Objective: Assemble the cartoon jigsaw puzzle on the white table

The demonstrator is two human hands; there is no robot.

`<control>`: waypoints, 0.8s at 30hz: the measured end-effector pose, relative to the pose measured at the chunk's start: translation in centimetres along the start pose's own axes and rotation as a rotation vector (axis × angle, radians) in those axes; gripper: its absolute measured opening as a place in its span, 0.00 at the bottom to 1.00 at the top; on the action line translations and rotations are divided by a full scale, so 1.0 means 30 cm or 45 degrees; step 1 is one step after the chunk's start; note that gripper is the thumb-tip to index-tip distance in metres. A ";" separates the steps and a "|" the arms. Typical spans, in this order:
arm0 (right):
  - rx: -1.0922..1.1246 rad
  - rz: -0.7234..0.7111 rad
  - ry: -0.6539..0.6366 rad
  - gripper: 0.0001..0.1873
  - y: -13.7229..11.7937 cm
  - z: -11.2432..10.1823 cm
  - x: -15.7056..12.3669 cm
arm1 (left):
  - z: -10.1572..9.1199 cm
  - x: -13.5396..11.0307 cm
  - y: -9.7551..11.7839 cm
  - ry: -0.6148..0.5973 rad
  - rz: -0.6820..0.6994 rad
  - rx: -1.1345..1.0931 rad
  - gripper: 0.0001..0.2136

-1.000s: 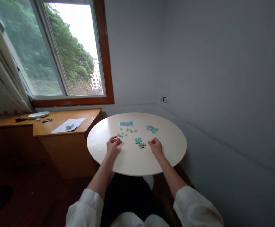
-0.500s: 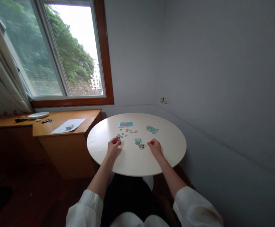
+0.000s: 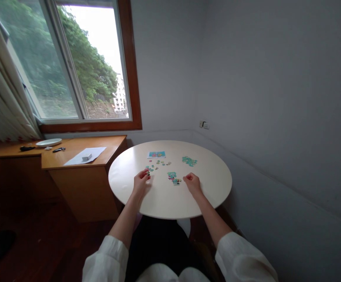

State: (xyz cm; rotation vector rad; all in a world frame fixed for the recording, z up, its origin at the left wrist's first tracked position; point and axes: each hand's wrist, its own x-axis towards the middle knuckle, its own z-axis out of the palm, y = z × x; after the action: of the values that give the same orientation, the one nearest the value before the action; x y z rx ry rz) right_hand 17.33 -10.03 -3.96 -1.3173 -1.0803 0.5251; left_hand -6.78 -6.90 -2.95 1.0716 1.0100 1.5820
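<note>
On a round white table (image 3: 164,203), my left hand (image 3: 141,181) pinches a small, dark-patterned jigsaw puzzle piece (image 3: 148,174) at its fingertips. Loose puzzle pieces (image 3: 157,163) lie scattered just beyond that hand. A partly joined section of puzzle (image 3: 174,178), green with dark and pink parts, sits between my two hands. To the right of it, my right hand (image 3: 192,182) rests with fingers curled together, its fingertips close to the section's edge. Whether anything is inside those fingers cannot be seen.
A blue picture card (image 3: 156,154) lies toward the table's far side. A heap of green puzzle pieces (image 3: 189,161) is at the back right. On the left, a wooden desk (image 3: 79,178) bears a paper sheet (image 3: 78,158), a small grey box (image 3: 87,157) and a white plate (image 3: 49,143).
The left hand's fingers have turned slightly, showing more of the dark puzzle piece. My right hand stays in nearly the same place, and the view has shifted a little.
</note>
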 end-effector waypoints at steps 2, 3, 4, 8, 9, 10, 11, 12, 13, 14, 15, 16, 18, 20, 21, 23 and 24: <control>0.036 0.021 -0.003 0.08 0.005 0.003 0.002 | 0.000 -0.001 0.003 0.017 -0.019 -0.012 0.17; 0.060 0.025 -0.010 0.07 0.008 0.005 0.004 | 0.001 -0.001 0.004 0.024 -0.023 -0.024 0.17; 0.086 0.027 -0.017 0.07 0.010 0.006 0.005 | 0.001 -0.001 0.004 0.025 -0.027 -0.037 0.17; 0.140 0.024 -0.011 0.08 0.013 0.007 0.009 | 0.000 0.001 0.004 0.023 -0.045 -0.053 0.16; 0.140 0.021 -0.002 0.08 0.012 0.006 0.009 | 0.000 0.001 0.004 0.024 -0.045 -0.055 0.16; 0.137 0.018 0.005 0.08 0.010 0.004 0.009 | 0.000 0.002 0.004 0.025 -0.043 -0.060 0.16; 0.134 0.014 0.010 0.08 0.008 0.002 0.009 | 0.000 0.002 0.003 0.025 -0.038 -0.067 0.16; 0.131 0.011 0.017 0.08 0.006 0.001 0.007 | 0.000 0.003 0.002 0.023 -0.035 -0.072 0.16; 0.128 0.011 0.024 0.08 0.004 0.000 0.006 | 0.000 0.004 0.001 0.022 -0.033 -0.075 0.15; 0.126 0.011 0.033 0.08 0.003 -0.001 0.005 | 0.000 0.006 -0.001 0.022 -0.029 -0.076 0.15; 0.120 0.011 0.043 0.09 0.002 -0.002 0.004 | 0.000 0.007 -0.003 0.022 -0.027 -0.074 0.14; 0.113 0.009 0.051 0.09 0.002 -0.002 0.003 | -0.001 0.009 -0.005 0.021 -0.024 -0.069 0.14; 0.101 0.005 0.051 0.10 0.003 -0.001 0.001 | -0.001 0.011 -0.009 0.014 -0.016 -0.052 0.14; 0.118 0.030 0.028 0.10 0.004 0.002 0.001 | -0.002 0.011 -0.010 0.007 -0.008 -0.029 0.14; 0.137 0.054 0.012 0.09 0.005 0.003 0.000 | -0.002 0.011 -0.011 0.006 -0.002 -0.018 0.14; 0.176 0.095 -0.020 0.09 0.005 0.006 -0.001 | -0.002 0.009 -0.009 0.007 0.011 -0.003 0.14; 0.184 0.098 -0.030 0.09 0.005 0.007 -0.001 | -0.001 0.007 -0.009 0.006 0.018 0.003 0.14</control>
State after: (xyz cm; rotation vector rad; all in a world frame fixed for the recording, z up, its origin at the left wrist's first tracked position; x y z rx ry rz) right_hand 17.18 -9.93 -4.13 -1.2316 -0.9952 0.6656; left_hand -6.79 -6.63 -3.16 1.0797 1.0097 1.5958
